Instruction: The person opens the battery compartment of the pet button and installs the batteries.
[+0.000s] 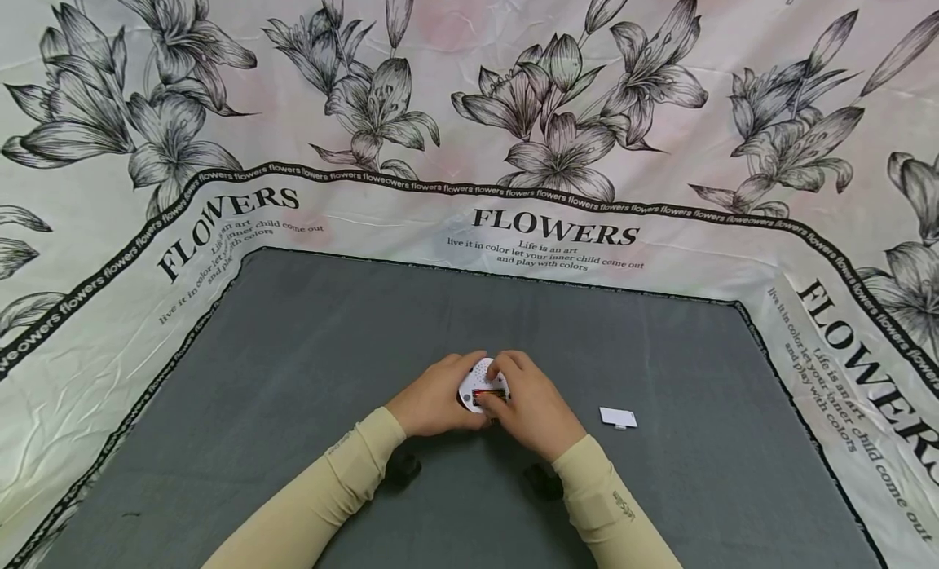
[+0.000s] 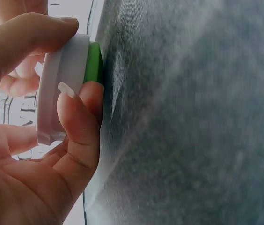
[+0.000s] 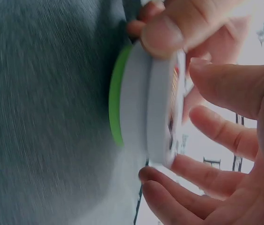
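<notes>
A round white device with small holes in its face is held just above the grey cloth. Its green underside shows in both wrist views. My left hand grips the device by its rim, thumb on one edge and fingers curled beneath. An open slot in the face holds a battery with a reddish-orange wrap, partly hidden by my right thumb. My right hand lies over the face, its thumb at the slot and some fingertips at the rim. A small white cover with a tab lies to the right.
The grey cloth is bordered by a white band with printed lettering and flower drawings. Dark wrist-worn pieces sit below both forearms. Pale sleeves cover the arms.
</notes>
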Available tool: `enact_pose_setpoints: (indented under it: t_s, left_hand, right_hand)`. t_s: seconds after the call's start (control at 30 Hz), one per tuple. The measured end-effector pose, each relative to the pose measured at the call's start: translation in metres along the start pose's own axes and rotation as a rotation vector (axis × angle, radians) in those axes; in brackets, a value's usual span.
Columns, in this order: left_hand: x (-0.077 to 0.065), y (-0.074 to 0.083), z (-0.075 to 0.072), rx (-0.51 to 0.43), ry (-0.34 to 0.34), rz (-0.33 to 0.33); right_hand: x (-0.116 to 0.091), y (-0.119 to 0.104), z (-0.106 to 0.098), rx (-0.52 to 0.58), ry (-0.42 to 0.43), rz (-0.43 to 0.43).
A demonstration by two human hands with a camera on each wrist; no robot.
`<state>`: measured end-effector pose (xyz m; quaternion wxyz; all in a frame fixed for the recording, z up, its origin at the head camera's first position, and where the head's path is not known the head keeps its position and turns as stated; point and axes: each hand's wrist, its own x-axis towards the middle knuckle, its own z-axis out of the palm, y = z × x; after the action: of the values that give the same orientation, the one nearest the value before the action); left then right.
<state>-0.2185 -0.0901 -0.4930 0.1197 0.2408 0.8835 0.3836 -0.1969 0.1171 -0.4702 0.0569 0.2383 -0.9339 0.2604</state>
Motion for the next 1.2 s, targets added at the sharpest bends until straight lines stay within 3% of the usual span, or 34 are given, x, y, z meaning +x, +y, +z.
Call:
enact_pose_setpoints:
  t_s: [0.2,0.4,0.8,1.2]
  left_hand:
    - [0.0,-0.001,-0.002,-0.005,0.008,-0.053]
    - [0.002,0.0,0.001,-0.002,0.007,-0.05]
    - [0.001,-0.002,0.004,0.001,0.02,-0.08]
    - [0.002,0.0,0.003,-0.004,0.019,-0.084]
  right_hand:
    - [-0.01,0.02,-0.016,-0.038,0.015,0.03]
    - [-0.037,0.053,-0.033,-0.123,0.003,0.075]
    - [-0.079,0.1,-0.065,-0.147,-0.03,0.246]
    - [-0.099,0.126,-0.079,-0.136,-0.046,0.241]
